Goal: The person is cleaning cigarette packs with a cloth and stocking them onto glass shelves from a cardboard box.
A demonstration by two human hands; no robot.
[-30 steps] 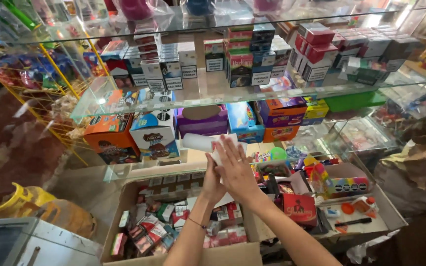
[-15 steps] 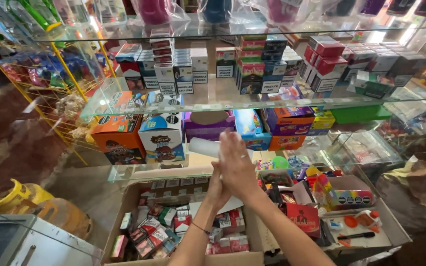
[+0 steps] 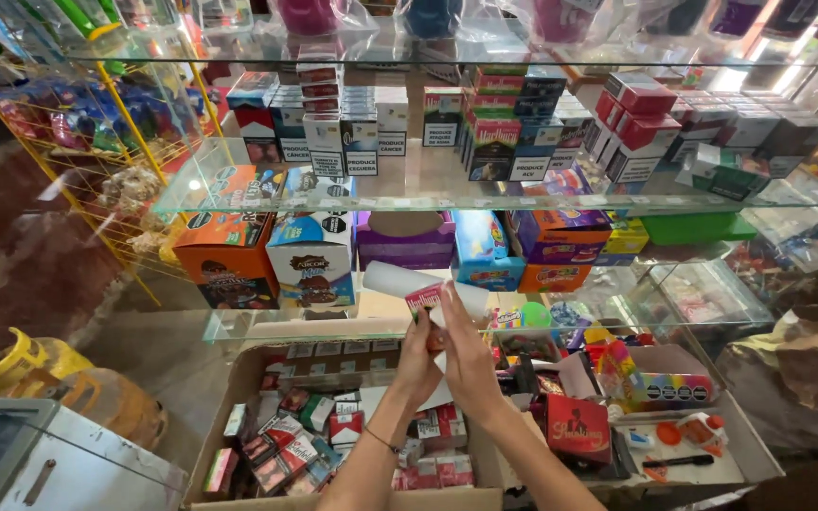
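Note:
My left hand (image 3: 416, 367) and my right hand (image 3: 469, 352) are pressed close together above an open cardboard box (image 3: 239, 393). Both grip a long white carton with a red end (image 3: 407, 285), which is tilted with its white end up to the left, in front of the lower glass shelf (image 3: 267, 325). A thin bracelet sits on my left wrist. The cardboard box below holds several small red, white and green packs (image 3: 286, 440), lying loose.
Glass shelves (image 3: 239, 185) carry stacked small packs above and coloured boxes below. A tray of lighters, sweets and a red pack (image 3: 674, 440) stands at the right. A yellow wire rack (image 3: 97, 170) and a yellow jug (image 3: 21, 364) are at the left.
The view has risen a little toward the shelves. My hands have stayed together on the white carton, whose red end now shows above my fingers.

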